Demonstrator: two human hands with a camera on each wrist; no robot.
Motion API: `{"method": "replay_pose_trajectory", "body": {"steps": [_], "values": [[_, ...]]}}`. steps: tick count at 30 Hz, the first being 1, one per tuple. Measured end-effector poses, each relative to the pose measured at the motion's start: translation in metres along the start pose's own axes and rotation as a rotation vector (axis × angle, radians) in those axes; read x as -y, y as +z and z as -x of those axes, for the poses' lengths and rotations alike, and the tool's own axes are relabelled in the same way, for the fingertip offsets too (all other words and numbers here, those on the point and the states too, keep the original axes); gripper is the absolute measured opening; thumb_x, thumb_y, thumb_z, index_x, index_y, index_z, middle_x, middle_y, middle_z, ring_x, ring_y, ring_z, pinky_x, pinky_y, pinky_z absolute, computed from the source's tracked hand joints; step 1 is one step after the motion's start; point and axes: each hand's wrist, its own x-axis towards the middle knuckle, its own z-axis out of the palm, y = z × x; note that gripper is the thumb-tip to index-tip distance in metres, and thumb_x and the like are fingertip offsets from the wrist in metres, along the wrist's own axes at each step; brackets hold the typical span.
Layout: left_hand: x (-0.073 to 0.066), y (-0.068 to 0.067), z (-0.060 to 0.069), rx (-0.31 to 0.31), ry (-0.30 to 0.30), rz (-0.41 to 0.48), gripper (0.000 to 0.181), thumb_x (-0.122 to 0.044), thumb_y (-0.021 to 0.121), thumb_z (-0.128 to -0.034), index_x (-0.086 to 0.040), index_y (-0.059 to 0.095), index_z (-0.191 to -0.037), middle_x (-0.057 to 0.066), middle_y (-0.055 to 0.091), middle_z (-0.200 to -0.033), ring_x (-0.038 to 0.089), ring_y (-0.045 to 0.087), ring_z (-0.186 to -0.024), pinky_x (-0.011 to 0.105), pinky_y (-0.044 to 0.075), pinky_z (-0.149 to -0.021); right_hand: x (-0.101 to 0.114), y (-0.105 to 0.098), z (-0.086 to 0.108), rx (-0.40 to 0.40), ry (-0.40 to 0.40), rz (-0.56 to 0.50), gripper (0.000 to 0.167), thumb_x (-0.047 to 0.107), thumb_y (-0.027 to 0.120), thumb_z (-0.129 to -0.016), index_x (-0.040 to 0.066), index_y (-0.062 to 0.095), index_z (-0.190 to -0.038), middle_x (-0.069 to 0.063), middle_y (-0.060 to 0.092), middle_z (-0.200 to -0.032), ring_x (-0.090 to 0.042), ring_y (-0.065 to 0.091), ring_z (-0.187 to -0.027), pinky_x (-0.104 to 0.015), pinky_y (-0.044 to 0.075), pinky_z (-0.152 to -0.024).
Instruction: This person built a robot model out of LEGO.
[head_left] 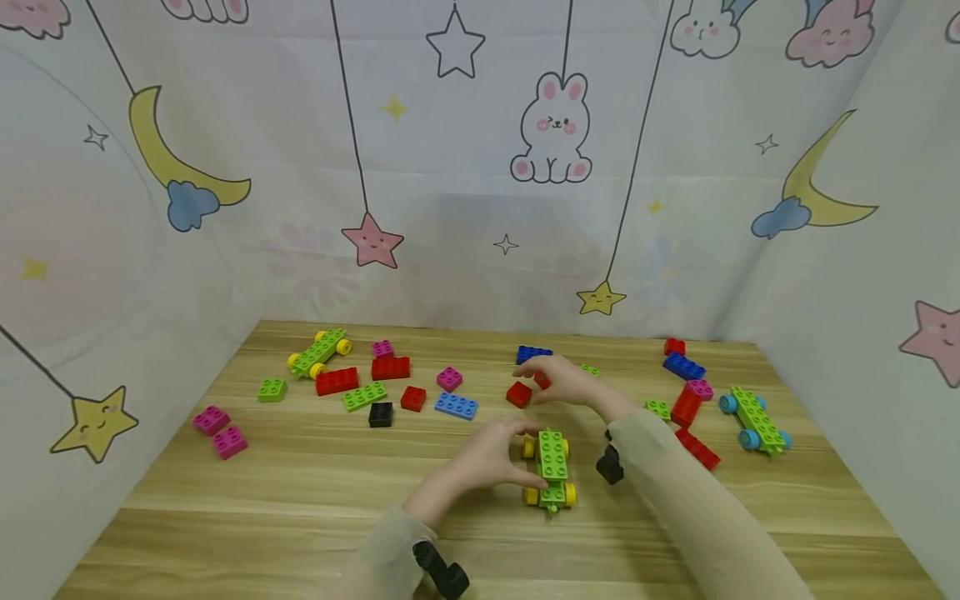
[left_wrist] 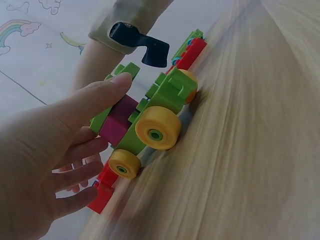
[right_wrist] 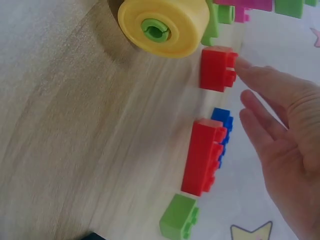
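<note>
A green toy car with yellow wheels (head_left: 552, 458) stands near the middle of the table, with a magenta brick (left_wrist: 119, 120) under its top green brick. My left hand (head_left: 491, 454) grips the car from the left, thumb at the near end of the top brick and index finger by its far end. Beyond the car, my right hand (head_left: 566, 385) hovers with fingers spread over a small red brick (head_left: 518, 394). Its fingertips appear beside that brick's studs in the right wrist view; contact is unclear. Another red brick (head_left: 542, 380) is partly hidden by this hand.
A second green car with yellow wheels (head_left: 318, 353) stands far left, and a green car with blue wheels (head_left: 756, 421) far right. Several loose bricks lie between, including a light blue brick (head_left: 456, 406), a black brick (head_left: 381, 414) and a dark blue brick (head_left: 684, 366).
</note>
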Motion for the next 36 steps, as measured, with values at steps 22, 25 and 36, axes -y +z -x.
{"method": "replay_pose_trajectory", "body": {"steps": [22, 25, 36], "values": [[0.001, 0.001, 0.000, 0.008, -0.030, 0.001, 0.072, -0.045, 0.084, -0.0733, -0.010, 0.060, -0.132, 0.002, 0.065, -0.126, 0.020, 0.057, -0.120, 0.038, 0.046, -0.104, 0.000, 0.013, -0.009, 0.061, 0.064, 0.027, 0.042, 0.003, 0.070, -0.088, 0.000, 0.060, -0.129, -0.018, 0.061, -0.129, -0.032, 0.061, -0.113, -0.043, 0.053, -0.095], [0.001, 0.001, 0.000, 0.013, -0.035, 0.011, 0.072, -0.045, 0.084, -0.0736, -0.010, 0.060, -0.133, 0.003, 0.065, -0.126, 0.020, 0.057, -0.120, 0.038, 0.047, -0.103, -0.002, 0.014, -0.009, 0.044, 0.062, 0.020, 0.040, 0.002, 0.069, -0.088, 0.000, 0.061, -0.127, -0.018, 0.063, -0.127, -0.032, 0.062, -0.112, -0.043, 0.053, -0.095], [0.003, 0.003, -0.001, 0.014, -0.047, 0.021, 0.073, -0.044, 0.084, -0.0734, -0.011, 0.059, -0.133, 0.003, 0.064, -0.127, 0.020, 0.057, -0.120, 0.038, 0.047, -0.103, -0.003, 0.017, -0.008, 0.024, 0.090, -0.002, 0.037, 0.005, 0.071, -0.088, 0.000, 0.064, -0.124, -0.015, 0.065, -0.122, -0.029, 0.063, -0.108, -0.042, 0.053, -0.094]]}}
